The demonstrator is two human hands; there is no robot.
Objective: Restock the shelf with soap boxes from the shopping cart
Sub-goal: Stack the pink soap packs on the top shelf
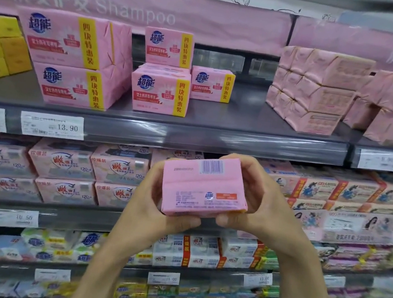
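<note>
Both hands hold one pink soap box (204,187) in front of the shelves, below the edge of the grey shelf (219,124): the left hand (157,201) curls round its left end with the thumb under the near edge, the right hand (256,197) wraps its right end, fingers over the far side. The box's back faces the camera, barcode uppermost. On the shelf above stand matching pink boxes: a stack of two (76,58) at left, a smaller group (174,80) in the middle with bare shelf to its right, then what look like paler pink packs (317,90), their print too blurred to read
</note>
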